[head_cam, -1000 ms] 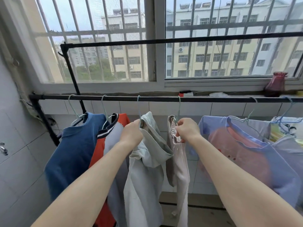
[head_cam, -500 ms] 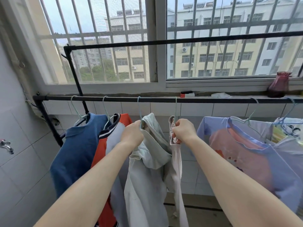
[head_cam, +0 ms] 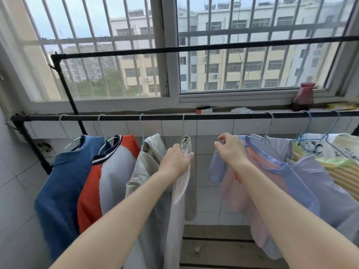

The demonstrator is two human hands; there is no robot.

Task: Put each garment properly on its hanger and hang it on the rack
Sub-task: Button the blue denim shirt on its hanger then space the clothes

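Garments are hanging along the rack rail (head_cam: 213,116); left hand (head_cam: 175,162) is now gripping the pale garment (head_cam: 180,191) alone, while right hand (head_cam: 230,150), fingers curled, is shifting right to pinch the lilac shirt (head_cam: 303,183) collar.

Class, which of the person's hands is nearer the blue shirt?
Left. The left hand grips the pale garment, two hangers from the blue shirt; the right hand is farther right.

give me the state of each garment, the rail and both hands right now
blue shirt: hung on rail
orange and grey shirt: hung on rail
pale green garment: hung on rail
beige garment: hung, top gripped by left hand
lavender shirt: hung, shoulder pinched by right hand
yellow striped garment: hung, partly out of view
lower rail: holds seven hangers in view
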